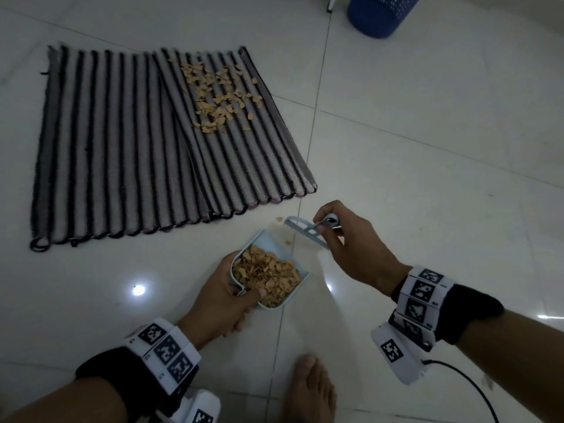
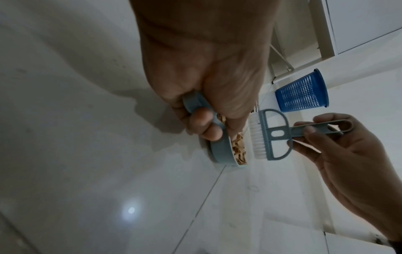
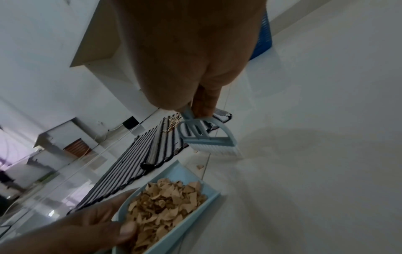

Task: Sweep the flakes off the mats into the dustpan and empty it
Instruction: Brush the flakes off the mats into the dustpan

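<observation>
My left hand (image 1: 227,296) grips a pale blue dustpan (image 1: 276,245) by its back end, thumb over the rim; the pan is heaped with tan flakes (image 1: 268,274) and is lifted off the tiles. My right hand (image 1: 348,242) pinches the handle of a small grey-blue brush (image 1: 306,230), held just right of the pan with its white bristles (image 2: 254,135) facing it. Two striped mats (image 1: 137,141) overlap on the floor beyond; more flakes (image 1: 219,96) lie scattered on the right-hand mat. The wrist views show the dustpan (image 3: 174,173), (image 2: 219,153) and the brush (image 3: 206,137).
A blue mesh bin (image 1: 381,13) stands at the far right, also seen as the bin (image 2: 302,91). Two stray flakes (image 1: 279,219) lie on the white tiles near the brush. My bare foot (image 1: 308,389) is at the bottom edge. A black cable (image 1: 467,383) trails from my right wrist.
</observation>
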